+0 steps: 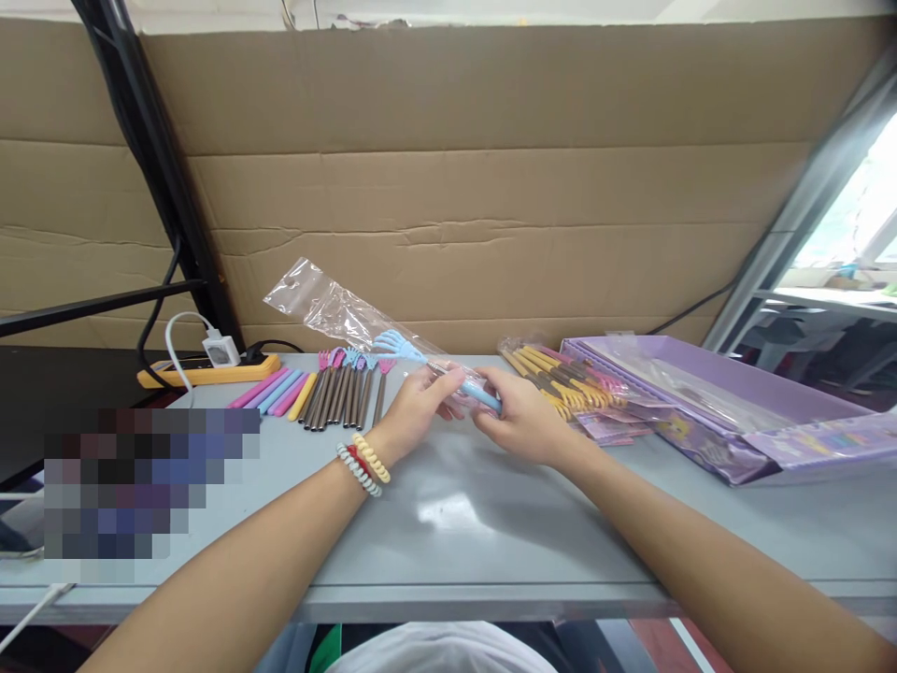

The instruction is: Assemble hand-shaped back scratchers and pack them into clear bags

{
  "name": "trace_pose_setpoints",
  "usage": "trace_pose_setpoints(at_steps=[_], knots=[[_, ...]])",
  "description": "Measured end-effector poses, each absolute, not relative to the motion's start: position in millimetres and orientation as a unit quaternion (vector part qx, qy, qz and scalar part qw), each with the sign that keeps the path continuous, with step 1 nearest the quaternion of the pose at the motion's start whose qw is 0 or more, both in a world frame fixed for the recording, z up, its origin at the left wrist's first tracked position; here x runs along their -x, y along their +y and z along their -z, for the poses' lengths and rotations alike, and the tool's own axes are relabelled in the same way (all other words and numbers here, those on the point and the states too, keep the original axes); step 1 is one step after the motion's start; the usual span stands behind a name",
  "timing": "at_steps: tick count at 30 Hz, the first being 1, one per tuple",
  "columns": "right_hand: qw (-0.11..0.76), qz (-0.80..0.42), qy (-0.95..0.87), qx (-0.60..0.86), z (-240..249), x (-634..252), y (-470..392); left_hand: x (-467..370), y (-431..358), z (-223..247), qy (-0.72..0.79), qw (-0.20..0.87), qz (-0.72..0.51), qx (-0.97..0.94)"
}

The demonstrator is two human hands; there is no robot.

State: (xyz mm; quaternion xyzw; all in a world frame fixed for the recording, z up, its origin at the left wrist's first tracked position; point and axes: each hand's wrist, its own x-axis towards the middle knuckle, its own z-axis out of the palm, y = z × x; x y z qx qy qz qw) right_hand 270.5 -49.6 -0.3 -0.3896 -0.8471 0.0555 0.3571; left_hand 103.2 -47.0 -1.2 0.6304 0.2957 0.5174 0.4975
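A light-blue back scratcher point(398, 346) with a hand-shaped head lies inside a long clear plastic bag point(326, 304) above the middle of the table. My left hand point(415, 411) is closed on the bagged scratcher near its middle, thumb on top. Gripping its blue handle end from the right is my right hand point(522, 416). The bag's flap end points up and left. Behind my left hand, several metal rods with pink, blue and purple scratcher heads point(343, 388) lie in a row. Coloured handle tubes point(280, 393) sit left of them.
Bagged yellow scratchers point(561, 374) are piled right of my hands, beside an open purple box point(701, 411). An orange power strip point(210, 372) with a white plug stands at the back left. Cardboard point(491, 196) walls off the back of the grey table point(448, 551). A blurred patch covers the left.
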Motion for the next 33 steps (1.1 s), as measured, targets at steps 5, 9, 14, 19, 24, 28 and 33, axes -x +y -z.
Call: trace_pose_setpoints(at_steps=[5, 9, 14, 19, 24, 28, 33], knots=[[0.344, -0.053, -0.848, 0.401, 0.7, -272.1, -47.0, -97.9, -44.7, -5.8, 0.283, 0.501, -0.624, -0.530], [0.320, -0.050, -0.862, 0.390, 3.2, -273.8, -43.2, -97.1, -45.3, -8.6, 0.310, 0.483, -0.642, -0.508], [0.333, -0.033, -0.867, 0.369, 5.7, -275.9, -42.0, -101.8, -47.7, -3.0, 0.329, 0.482, -0.556, -0.592], [0.317, -0.030, -0.882, 0.347, 6.5, -276.6, -42.2, -102.6, -48.1, -0.4, 0.337, 0.468, -0.526, -0.626], [0.305, -0.030, -0.887, 0.345, 6.0, -276.3, -40.8, -101.3, -50.4, -1.7, 0.333, 0.435, -0.550, -0.630], [0.296, -0.040, -0.890, 0.346, 5.0, -276.8, -40.4, -99.2, -52.6, -0.9, 0.315, 0.430, -0.559, -0.635], [0.297, -0.051, -0.886, 0.353, 4.3, -277.2, -41.4, -98.4, -51.8, 0.5, 0.322, 0.408, -0.561, -0.644]])
